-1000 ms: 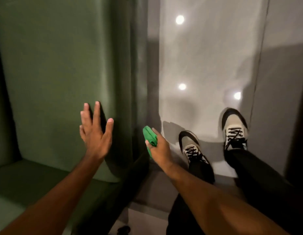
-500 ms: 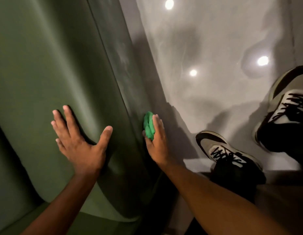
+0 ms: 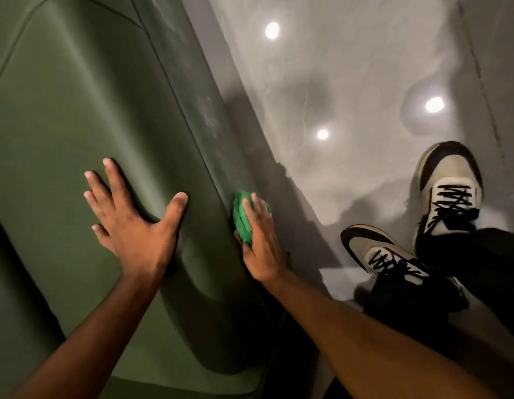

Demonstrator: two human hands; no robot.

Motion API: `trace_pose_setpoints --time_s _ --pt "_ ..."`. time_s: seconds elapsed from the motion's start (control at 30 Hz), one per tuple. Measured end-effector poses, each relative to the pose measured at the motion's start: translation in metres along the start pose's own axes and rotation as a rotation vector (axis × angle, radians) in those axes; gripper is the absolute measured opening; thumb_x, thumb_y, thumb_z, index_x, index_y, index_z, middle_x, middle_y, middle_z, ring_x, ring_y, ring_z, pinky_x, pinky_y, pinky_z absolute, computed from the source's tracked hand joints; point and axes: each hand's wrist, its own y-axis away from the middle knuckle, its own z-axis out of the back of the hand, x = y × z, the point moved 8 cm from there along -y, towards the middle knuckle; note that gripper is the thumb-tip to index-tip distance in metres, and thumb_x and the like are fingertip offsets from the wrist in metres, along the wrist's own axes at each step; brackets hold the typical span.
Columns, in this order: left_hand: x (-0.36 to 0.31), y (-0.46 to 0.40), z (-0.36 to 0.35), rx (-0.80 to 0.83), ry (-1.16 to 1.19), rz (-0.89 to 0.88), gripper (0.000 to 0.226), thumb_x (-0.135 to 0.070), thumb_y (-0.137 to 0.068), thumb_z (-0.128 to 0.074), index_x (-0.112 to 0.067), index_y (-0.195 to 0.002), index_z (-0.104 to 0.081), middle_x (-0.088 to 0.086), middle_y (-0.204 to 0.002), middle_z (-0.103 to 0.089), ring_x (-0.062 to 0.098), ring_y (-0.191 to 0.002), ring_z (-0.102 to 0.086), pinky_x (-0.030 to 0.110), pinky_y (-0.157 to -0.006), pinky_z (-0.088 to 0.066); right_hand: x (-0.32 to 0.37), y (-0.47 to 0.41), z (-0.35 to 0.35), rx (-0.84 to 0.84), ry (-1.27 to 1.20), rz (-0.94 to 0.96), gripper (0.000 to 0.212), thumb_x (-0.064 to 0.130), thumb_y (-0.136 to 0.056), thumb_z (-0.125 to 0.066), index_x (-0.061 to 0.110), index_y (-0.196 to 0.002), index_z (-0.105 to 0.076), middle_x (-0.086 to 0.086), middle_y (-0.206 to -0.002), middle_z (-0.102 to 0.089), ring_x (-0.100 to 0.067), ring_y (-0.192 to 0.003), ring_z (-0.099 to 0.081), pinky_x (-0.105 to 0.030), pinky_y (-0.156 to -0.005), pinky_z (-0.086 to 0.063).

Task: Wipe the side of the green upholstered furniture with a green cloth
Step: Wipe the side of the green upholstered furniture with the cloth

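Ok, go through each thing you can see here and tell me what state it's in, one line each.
Left hand: open, fingers spread, flat on the furniture's inner face.
Right hand: flat, pressing the cloth against the outer side.
Green cloth: bunched, pinned under the right hand's fingers.
Green furniture: upright; pale smudges on the side panel above the cloth.
Shoes: laced, on the glossy floor.

Dim, warm light. 3 ceiling-lamp glares (image 3: 272,30) shine off the glossy floor (image 3: 351,82) beyond the right hand's fingertips (image 3: 253,197), which smear with motion blur; wide-angle bending curves the edges.
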Motion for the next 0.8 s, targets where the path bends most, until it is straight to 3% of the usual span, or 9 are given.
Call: trace_pose_setpoints --time_s 0.07,0.23,0.37,0.47,0.57,0.67,0.8 --pt "0.002 -0.002 -0.001 -0.009 -0.005 0.003 0.106 -0.066 -0.072 -0.065 -0.048 -0.155 -0.001 -0.007 -0.169 0.006 0.02 -0.155 0.006 0.062 -0.116 -0.002 -0.013 -0.029 -0.001 -0.015 0.009 -0.04 0.074 0.001 -0.082 -0.057 0.008 -0.151 -0.029 -0.015 -0.161 -0.024 -0.028 -0.151 -0.017 -0.045 -0.124 -0.016" --pt "0.003 -0.004 -0.002 0.017 -0.004 0.011 0.106 -0.068 -0.072 -0.065 -0.05 -0.154 0.001 -0.008 -0.168 0.008 0.02 -0.155 0.008 0.061 -0.115 0.0 -0.068 -0.008 0.003 -0.145 -0.102 -0.462 0.061 0.006 -0.09 -0.062 0.009 -0.147 -0.039 -0.015 -0.156 -0.035 -0.034 -0.144 -0.034 -0.047 -0.119 -0.029" --pt "-0.009 -0.007 0.002 0.052 0.009 0.024 0.112 -0.058 -0.067 -0.067 -0.045 -0.157 0.0 -0.006 -0.169 0.009 0.025 -0.154 0.009 0.068 -0.113 -0.001 -0.034 0.041 0.003 -0.075 -0.084 -0.374 0.06 0.015 -0.094 -0.059 0.013 -0.149 -0.034 -0.01 -0.16 -0.025 -0.028 -0.15 -0.021 -0.049 -0.122 -0.02" --pt "-0.017 -0.011 0.0 0.044 -0.012 0.029 0.114 -0.051 -0.064 -0.065 -0.04 -0.158 -0.001 -0.002 -0.169 0.007 0.028 -0.154 0.007 0.071 -0.111 -0.002 -0.019 0.019 0.005 -0.024 -0.004 -0.282 0.061 0.039 -0.096 -0.046 0.022 -0.152 -0.027 -0.004 -0.163 -0.019 -0.021 -0.152 -0.012 -0.038 -0.125 -0.01" --pt "-0.012 -0.012 -0.001 0.008 -0.021 0.019 0.113 -0.052 -0.064 -0.064 -0.041 -0.157 -0.001 -0.002 -0.169 0.006 0.028 -0.154 0.006 0.071 -0.112 -0.003 -0.019 -0.018 -0.008 0.013 0.038 -0.256 0.062 0.046 -0.098 -0.038 0.03 -0.154 -0.016 -0.002 -0.166 -0.011 -0.023 -0.152 -0.007 -0.04 -0.124 -0.007" --pt "-0.009 -0.013 -0.005 -0.008 -0.016 -0.004 0.111 -0.054 -0.064 -0.063 -0.043 -0.156 -0.001 -0.004 -0.169 0.005 0.027 -0.155 0.005 0.07 -0.112 -0.003 -0.054 -0.055 -0.009 -0.046 0.028 -0.358 0.057 0.038 -0.101 -0.041 0.027 -0.153 -0.02 -0.005 -0.165 -0.016 -0.03 -0.151 -0.016 -0.045 -0.124 -0.014" --pt "-0.011 -0.013 -0.004 0.001 -0.028 0.002 0.112 -0.053 -0.066 -0.064 -0.042 -0.157 0.0 -0.004 -0.169 0.007 0.026 -0.155 0.006 0.069 -0.113 -0.003 -0.075 -0.042 -0.007 -0.077 -0.102 -0.526 0.053 0.036 -0.103 -0.038 0.025 -0.153 -0.024 -0.004 -0.164 -0.021 -0.027 -0.15 -0.02 -0.042 -0.123 -0.017"
